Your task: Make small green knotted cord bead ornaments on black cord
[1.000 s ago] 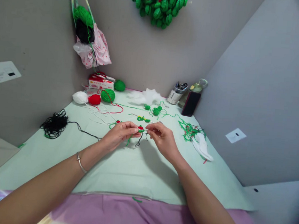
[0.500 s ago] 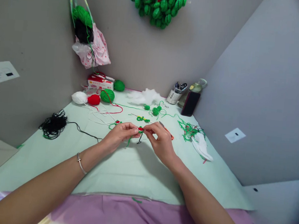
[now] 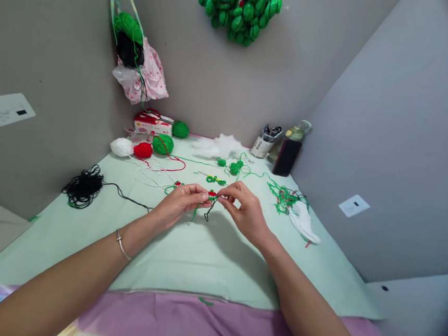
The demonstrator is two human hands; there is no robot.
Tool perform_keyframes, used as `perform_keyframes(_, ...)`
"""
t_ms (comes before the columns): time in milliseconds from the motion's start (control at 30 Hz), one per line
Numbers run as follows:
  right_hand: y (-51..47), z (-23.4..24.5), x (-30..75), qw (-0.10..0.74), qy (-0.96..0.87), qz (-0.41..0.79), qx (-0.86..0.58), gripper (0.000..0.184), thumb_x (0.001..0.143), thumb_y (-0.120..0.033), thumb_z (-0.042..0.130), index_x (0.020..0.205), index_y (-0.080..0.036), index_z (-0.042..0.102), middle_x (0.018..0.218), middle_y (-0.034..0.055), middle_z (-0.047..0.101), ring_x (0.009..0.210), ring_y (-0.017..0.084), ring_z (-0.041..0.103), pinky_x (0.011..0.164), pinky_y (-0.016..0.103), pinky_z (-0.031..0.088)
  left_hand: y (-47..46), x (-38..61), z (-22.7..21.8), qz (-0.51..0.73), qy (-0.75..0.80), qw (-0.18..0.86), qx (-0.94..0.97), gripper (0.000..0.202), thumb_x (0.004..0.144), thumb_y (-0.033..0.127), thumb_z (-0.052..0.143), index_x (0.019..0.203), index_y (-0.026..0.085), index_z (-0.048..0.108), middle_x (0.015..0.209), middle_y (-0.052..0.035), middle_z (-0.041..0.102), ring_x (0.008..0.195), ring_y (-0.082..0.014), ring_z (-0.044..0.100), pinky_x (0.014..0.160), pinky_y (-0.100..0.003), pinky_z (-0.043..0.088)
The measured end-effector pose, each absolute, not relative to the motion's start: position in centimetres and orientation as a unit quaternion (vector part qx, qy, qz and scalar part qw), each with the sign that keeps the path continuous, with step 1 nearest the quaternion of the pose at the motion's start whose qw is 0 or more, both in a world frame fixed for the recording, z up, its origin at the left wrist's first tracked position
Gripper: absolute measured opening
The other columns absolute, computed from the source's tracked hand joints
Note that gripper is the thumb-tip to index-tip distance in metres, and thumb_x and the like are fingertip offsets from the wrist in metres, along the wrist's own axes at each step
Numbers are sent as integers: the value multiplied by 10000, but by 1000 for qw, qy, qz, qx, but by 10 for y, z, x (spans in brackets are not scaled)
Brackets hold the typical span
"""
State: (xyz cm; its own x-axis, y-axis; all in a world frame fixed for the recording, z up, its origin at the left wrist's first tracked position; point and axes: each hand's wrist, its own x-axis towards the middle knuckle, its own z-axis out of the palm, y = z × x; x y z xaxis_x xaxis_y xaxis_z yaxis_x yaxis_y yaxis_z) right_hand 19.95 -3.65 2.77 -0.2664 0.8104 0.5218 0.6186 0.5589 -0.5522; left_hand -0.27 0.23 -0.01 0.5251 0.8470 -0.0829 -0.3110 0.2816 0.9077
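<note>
My left hand (image 3: 182,201) pinches a small crocheted piece (image 3: 212,194), red with a green rim, between thumb and fingers. My right hand (image 3: 244,209) is closed just to its right, thumb and forefinger together on black yarn (image 3: 213,205) at the piece's edge. Whether a needle sits in those fingertips is too small to tell. A loop of the black yarn dangles below the piece, and a green tail (image 3: 194,213) hangs near my left fingers. Beyond my left hand lies another red and green piece (image 3: 177,184), partly hidden. A yellow-handled crochet hook (image 3: 219,181) lies behind the hands.
At the left are a black yarn heap (image 3: 84,186) and white (image 3: 122,147), red (image 3: 143,150) and green (image 3: 163,144) balls. White stuffing (image 3: 221,146), a pen cup (image 3: 263,142) and a phone (image 3: 287,157) stand behind. Green scraps (image 3: 284,197) lie right.
My right hand has shifted slightly right, away from the piece, with the black yarn stretching to its fingertips. The orange tool is now hidden behind it. The view has shifted slightly.
</note>
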Motion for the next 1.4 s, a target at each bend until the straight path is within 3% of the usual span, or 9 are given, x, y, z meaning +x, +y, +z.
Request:
perform_keyframes(333, -37, 36, 206, 349, -795, 130, -479, 101, 927, -177, 553, 849, -192, 616, 855, 32, 603, 724, 133, 558, 692, 272, 449, 3, -2, 0, 392, 300, 739, 459, 194, 745, 288, 793, 835, 154, 686, 831, -6, 677, 855, -155, 687, 951, -326, 470)
perform_keyframes(533, -36, 33, 205, 363, -795, 148, -462, 105, 918, -206, 585, 985, -209, 666, 857, 31, 618, 714, 133, 570, 666, 259, 438, 2, -2, 1, 390, 299, 738, 462, 206, 736, 298, 798, 828, 154, 684, 844, -9, 683, 854, -163, 687, 933, -332, 473)
perform_keyframes(1000, -39, 36, 208, 327, -805, 139, -475, 216, 934, -178, 549, 1055, -241, 716, 770, 12, 525, 679, 127, 497, 610, 251, 360, 4, -3, 1, 397, 293, 744, 450, 196, 735, 278, 801, 819, 140, 689, 822, -4, 676, 832, -156, 690, 940, -330, 477)
perform_keyframes(1400, -36, 32, 205, 399, -756, 210, -474, 50, 881, -205, 639, 852, -207, 680, 793, 10, 559, 704, 130, 510, 647, 261, 407, 7, -5, -1, 363, 249, 779, 447, 164, 770, 241, 770, 877, 148, 688, 884, -8, 689, 879, -146, 692, 949, -292, 465)
